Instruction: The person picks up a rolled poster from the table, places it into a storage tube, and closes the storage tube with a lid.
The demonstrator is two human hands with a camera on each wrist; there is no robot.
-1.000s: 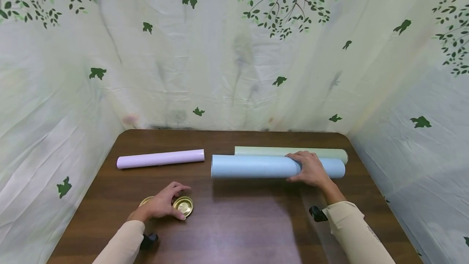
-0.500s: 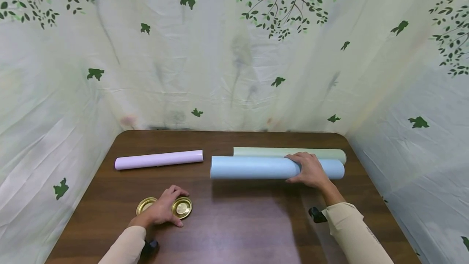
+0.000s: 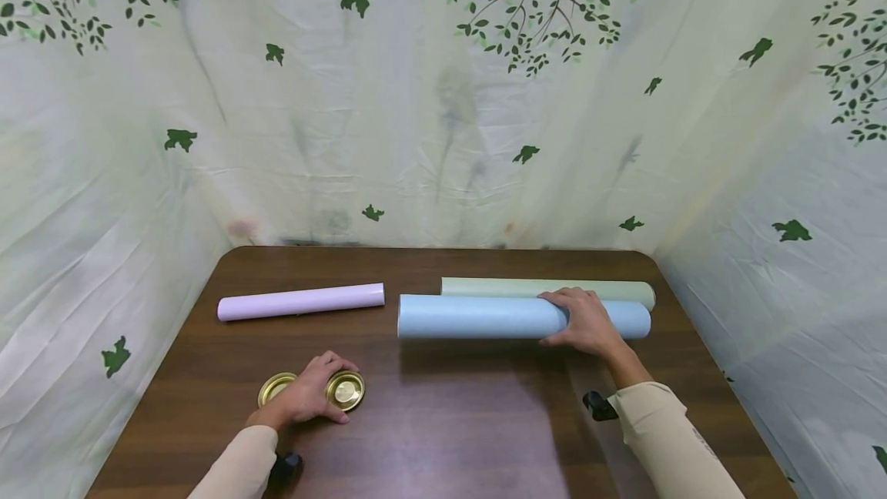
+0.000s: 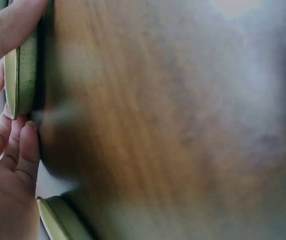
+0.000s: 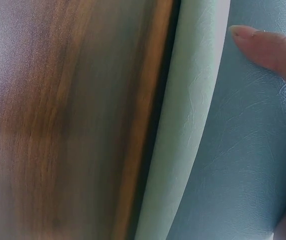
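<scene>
My left hand (image 3: 315, 391) is around a small, shallow, gold-coloured round tin (image 3: 345, 390) on the table. In the left wrist view, the thumb (image 4: 12, 27) crosses one side of this tin and the fingertips (image 4: 28, 142) touch its other side. A second gold tin (image 3: 276, 387) lies left of the hand, partly hidden by it. My right hand (image 3: 587, 322) grips a thick light-blue roll (image 3: 478, 316) from above, near its right part. A shadow lies on the table under the blue roll. Right behind it is a pale green roll (image 3: 499, 286), partly covered by the blue one.
On the left, toward the back, a thin lilac roll (image 3: 301, 302) lies on the brown wooden table (image 3: 443, 445). White cloth (image 3: 430, 122) printed with leaves hangs behind the table and along both sides.
My left hand has drawn slightly toward me, uncovering more of the left tin, and its thumb has shifted along the right tin's edge. My right hand and the blue roll stay put.
</scene>
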